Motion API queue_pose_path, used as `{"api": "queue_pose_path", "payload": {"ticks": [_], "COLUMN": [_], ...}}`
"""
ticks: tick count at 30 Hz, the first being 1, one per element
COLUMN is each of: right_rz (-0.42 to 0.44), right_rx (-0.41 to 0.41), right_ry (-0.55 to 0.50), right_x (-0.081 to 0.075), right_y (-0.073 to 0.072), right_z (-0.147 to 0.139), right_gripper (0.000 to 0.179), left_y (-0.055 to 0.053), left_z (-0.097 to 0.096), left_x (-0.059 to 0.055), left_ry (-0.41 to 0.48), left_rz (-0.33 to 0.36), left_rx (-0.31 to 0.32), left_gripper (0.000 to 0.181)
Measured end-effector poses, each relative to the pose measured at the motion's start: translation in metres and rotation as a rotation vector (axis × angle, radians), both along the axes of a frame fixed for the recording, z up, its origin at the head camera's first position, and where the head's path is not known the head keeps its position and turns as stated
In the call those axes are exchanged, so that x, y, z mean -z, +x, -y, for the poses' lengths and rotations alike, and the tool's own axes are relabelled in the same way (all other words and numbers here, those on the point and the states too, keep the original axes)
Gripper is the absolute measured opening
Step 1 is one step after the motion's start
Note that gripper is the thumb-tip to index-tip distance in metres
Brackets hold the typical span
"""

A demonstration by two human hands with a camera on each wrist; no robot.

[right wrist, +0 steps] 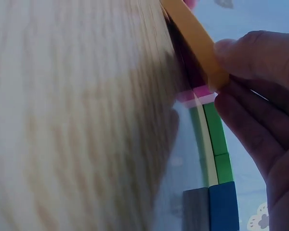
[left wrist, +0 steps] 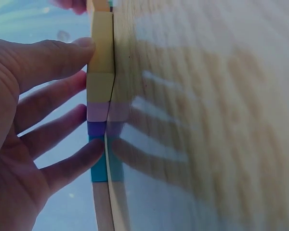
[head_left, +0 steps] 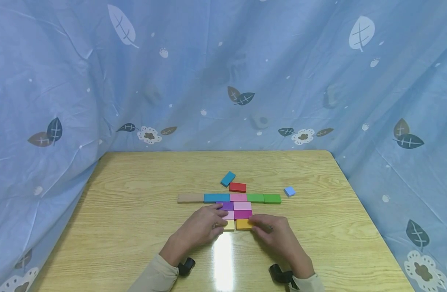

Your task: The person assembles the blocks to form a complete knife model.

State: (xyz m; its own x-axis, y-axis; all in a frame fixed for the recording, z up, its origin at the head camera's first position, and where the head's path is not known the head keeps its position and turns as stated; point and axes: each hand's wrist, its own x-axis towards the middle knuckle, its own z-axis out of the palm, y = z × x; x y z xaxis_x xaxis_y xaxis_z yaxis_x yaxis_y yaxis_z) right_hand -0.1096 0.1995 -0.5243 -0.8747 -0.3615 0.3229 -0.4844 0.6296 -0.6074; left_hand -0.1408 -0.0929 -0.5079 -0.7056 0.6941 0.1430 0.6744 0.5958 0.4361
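Note:
My right hand point(head_left: 276, 233) pinches the right end of an orange block point(head_left: 243, 224) between thumb and fingers. That block slants in the right wrist view, in front of a magenta block point(head_left: 243, 214). Extended fingers of my left hand point(head_left: 205, 225) touch the left side of the stacked rows, thumb against a pale yellow block point(left wrist: 102, 43). Part of the yellow block and a light pink one point(head_left: 230, 215) are hidden under those fingers. A purple block point(head_left: 226, 206) and another light pink block point(head_left: 242, 205) lie beyond. A narrow gap separates yellow from orange.
Beyond the rows runs a line of tan point(head_left: 190, 198), blue point(head_left: 217, 198), pink point(head_left: 238, 197) and green blocks point(head_left: 272, 198). Behind it lie a red block point(head_left: 237, 187) and an angled blue block point(head_left: 228, 179). A small light blue block point(head_left: 289, 191) sits at right.

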Motion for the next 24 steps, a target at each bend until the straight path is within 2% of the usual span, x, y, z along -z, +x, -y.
{"api": "queue_pose_path", "payload": {"ticks": [3,13,24], "right_rz": [-0.011,-0.123,-0.188], "right_rx": [0.006,-0.053,-0.086], "right_ry": [0.021,0.031,0.090], "right_x": [0.0011,0.0024,-0.0037], "right_y": [0.0000,-0.0030,-0.0034], "right_z": [0.0011,0.0050,0.0092], "right_gripper": [0.031,0.036,0.031], "left_y": [0.0004,0.0008,0.0001], "left_z": [0.0000,0.0008,0.0012], "left_x": [-0.0001,-0.0010,0.0006], "left_ry": [0.003,-0.006,0.020], "left_rz": [0.005,0.007,0.024], "left_rx": [-0.001,-0.004,-0.003], "left_gripper": [0.016,0.017,0.016]}}
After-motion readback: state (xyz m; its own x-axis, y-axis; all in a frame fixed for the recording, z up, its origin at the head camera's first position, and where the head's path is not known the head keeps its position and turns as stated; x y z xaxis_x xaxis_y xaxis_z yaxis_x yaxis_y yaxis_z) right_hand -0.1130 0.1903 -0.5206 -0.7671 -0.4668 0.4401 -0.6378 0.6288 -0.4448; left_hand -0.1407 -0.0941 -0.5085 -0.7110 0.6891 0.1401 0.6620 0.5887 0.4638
